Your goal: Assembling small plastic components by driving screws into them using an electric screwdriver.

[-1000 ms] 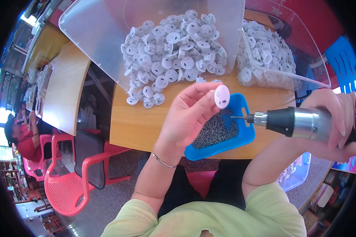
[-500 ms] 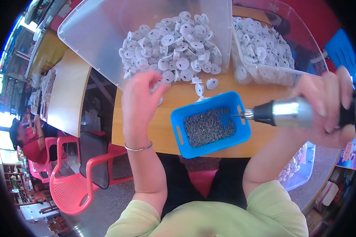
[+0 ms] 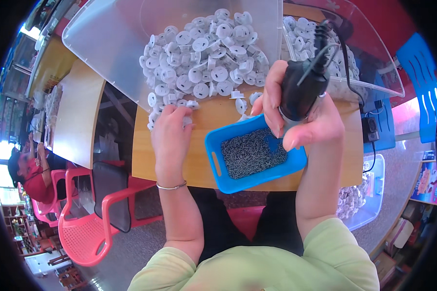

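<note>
My right hand (image 3: 320, 121) is wrapped around an electric screwdriver (image 3: 301, 89) with a black upper body and a cord at its top. It stands roughly upright over the right end of a blue plastic basket (image 3: 216, 167); its tip is hidden behind my hand. Many small grey screws (image 3: 250, 157) lie in the basket. On the left, my left hand (image 3: 170, 138) is at the near edge of a heap of round white plastic parts (image 3: 194, 75). Its thumb and fingers close on one white plastic part (image 3: 187, 121), mostly covered by them.
A large clear bin (image 3: 107, 63) lies behind the heap, and a second clear bin (image 3: 398, 87) with more white parts stands at the back right. A black cord (image 3: 347, 63) runs down the right side. Pink chairs (image 3: 85, 237) and a seated person (image 3: 36, 179) are at left.
My right hand has swung left, turning the screwdriver from lying sideways to upright over the basket. My left hand has lowered onto the near white parts and pinched one.
</note>
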### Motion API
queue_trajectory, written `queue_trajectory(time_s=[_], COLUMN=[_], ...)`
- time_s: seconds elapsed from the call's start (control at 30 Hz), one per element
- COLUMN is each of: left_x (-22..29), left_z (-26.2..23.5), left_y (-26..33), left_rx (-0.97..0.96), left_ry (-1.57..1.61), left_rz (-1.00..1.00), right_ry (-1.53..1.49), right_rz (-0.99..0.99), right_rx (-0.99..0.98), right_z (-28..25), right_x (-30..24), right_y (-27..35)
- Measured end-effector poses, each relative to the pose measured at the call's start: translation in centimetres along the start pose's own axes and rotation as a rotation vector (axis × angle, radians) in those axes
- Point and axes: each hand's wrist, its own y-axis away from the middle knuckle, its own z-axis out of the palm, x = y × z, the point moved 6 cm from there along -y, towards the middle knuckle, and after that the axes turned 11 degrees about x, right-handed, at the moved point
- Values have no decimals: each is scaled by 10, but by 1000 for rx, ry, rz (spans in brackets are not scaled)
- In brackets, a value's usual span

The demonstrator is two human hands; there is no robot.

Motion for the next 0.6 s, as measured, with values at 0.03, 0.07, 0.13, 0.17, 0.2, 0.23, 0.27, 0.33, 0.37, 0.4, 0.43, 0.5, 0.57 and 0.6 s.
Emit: queue_trajectory(time_s=[0.03, 0.07, 0.13, 0.17, 0.2, 0.23, 0.27, 0.33, 0.37, 0.4, 0.43, 0.5, 0.57, 0.6], left_x=[-1, -1, -1, -1, -1, 0, 1, 2, 0, -2, -3, -5, 9, 16], left_z=[1, 2, 1, 0, -1, -2, -4, -4, -3, -2, -2, 0, -9, -10], left_y=[1, 1, 2, 2, 2, 2, 2, 1, 1, 1, 1, 2, 1, 2], left_rx=[0, 11, 25, 25, 25, 26, 23, 23, 13, 3, 6, -62, -128, -196], left_ry=[0, -21, -40, -35, -30, -31, -11, 10, 73, 135, 133, 838, 1208, 1572], left_rz=[-1, 26, 53, 60, 67, 64, 54, 42, 8, -25, -28, -180, -323, -471], right_ry=[0, 16, 38, 41, 40, 34, 7, -102, -136, -169, -214, -293, -383, -437], right_rz=[1, 33, 62, 60, 56, 55, 31, -45, -94, -142, -191, -240, -254, -249], right_rx=[-1, 6, 41, 40, 35, 28, 81, 148, 93, 37, -40, -3, -12, 5], right_z=[0, 1, 0, 0, 0, 0, -1, -1, -2, -5, -6, -8, -15, -18], right_x=[1, 4, 9, 9, 8, 8, 6, -6, -12, -20, -26, -36, -45, -49], right_y=[0, -1, -2, -2, -2, -3, -3, 0, -1, -1, -2, -1, 2, 4])
